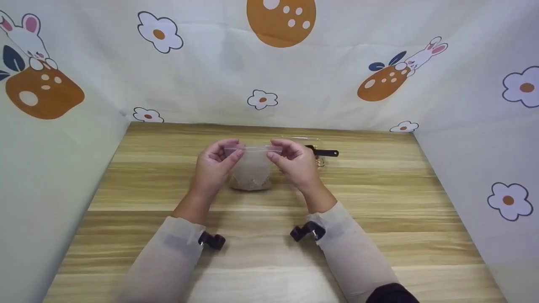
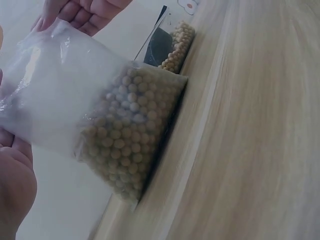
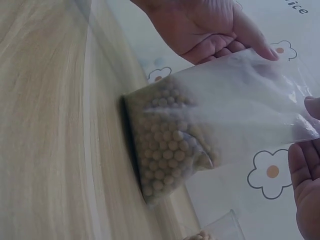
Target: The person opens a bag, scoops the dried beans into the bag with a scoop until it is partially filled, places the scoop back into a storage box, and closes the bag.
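Note:
A clear zip-lock bag (image 1: 252, 168) of round, pale beans (image 2: 125, 135) stands upright between the hands, its lower edge at the table. My left hand (image 1: 214, 163) pinches the left end of the bag's top strip between thumb and fingers. At the opposite end, my right hand (image 1: 297, 162) pinches the same strip, thumb toward me. Beans fill the lower part of the bag, seen in the right wrist view, while its upper part (image 3: 250, 105) is see-through and holds none.
Behind my right hand stands a clear container (image 1: 322, 162) with more of the beans (image 2: 179, 45). A black-handled scoop (image 1: 330, 153) lies across it. Printed cloth walls (image 1: 202, 75) close in the wooden table (image 1: 261, 261) at the back and sides.

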A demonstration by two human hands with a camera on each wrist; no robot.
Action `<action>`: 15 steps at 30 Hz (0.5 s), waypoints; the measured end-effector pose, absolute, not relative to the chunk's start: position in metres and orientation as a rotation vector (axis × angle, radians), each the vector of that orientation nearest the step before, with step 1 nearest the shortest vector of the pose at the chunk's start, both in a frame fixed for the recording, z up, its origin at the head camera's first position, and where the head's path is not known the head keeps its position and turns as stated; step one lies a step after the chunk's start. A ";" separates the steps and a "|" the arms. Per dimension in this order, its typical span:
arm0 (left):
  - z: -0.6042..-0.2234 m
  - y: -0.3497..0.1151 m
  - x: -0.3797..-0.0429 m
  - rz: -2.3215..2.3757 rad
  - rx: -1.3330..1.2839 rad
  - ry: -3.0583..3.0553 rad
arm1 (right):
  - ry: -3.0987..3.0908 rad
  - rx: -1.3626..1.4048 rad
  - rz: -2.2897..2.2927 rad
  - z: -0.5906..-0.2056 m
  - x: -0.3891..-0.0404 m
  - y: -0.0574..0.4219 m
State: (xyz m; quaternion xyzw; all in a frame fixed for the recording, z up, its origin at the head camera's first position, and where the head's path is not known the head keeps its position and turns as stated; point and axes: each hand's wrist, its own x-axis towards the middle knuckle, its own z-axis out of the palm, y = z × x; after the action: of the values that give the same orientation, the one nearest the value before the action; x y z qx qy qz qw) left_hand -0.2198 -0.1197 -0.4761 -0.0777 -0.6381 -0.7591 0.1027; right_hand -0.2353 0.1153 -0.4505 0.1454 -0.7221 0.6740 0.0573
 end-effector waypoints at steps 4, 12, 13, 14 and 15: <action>-0.475 -0.117 -0.220 -2.237 -0.228 -1.894 | -2.187 0.450 2.058 -0.451 -0.236 0.112; -0.471 -0.111 -0.219 -2.211 -0.178 -1.851 | -2.135 0.428 2.083 -0.450 -0.235 0.106; -0.471 -0.111 -0.219 -2.213 -0.174 -1.840 | -2.122 0.426 2.087 -0.451 -0.235 0.105; -0.471 -0.110 -0.219 -2.215 -0.172 -1.829 | -2.111 0.426 2.089 -0.451 -0.234 0.105; -0.470 -0.110 -0.218 -2.218 -0.173 -1.816 | -2.103 0.422 2.087 -0.451 -0.234 0.104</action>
State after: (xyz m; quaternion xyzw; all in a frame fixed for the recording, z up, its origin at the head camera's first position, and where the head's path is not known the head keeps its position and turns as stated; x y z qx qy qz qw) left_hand -0.2183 -0.1097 -0.4702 -0.0596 -0.6267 -0.7653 0.1343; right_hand -0.2340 0.1042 -0.4508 0.1407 -0.7006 0.6956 0.0744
